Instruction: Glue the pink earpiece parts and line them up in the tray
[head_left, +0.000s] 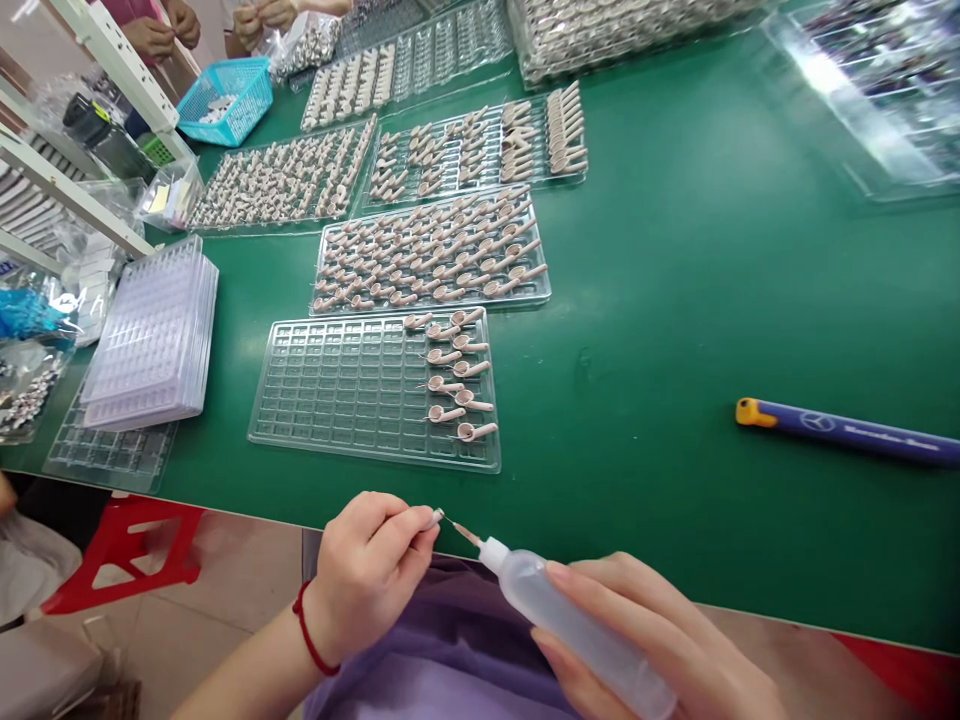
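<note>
Green tabletop [645, 330] stretched before you. Near its front edge, the small pale piece [436, 518] poked rightward from your left hand [375, 548], pinched between thumb and forefinger. Your right hand [667, 635] was wrapped around a translucent needle-tipped squeeze bottle [570, 620] — its long axis slanted up and leftward, needle just beside the piece's end, contact unclear. Beyond your left hand lay a partly filled clear blister tray [337, 390].

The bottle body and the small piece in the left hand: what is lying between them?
Head view: the white cap and needle nozzle lie between the bottle body and the small piece. Whether the needle touches it is unclear.
</note>
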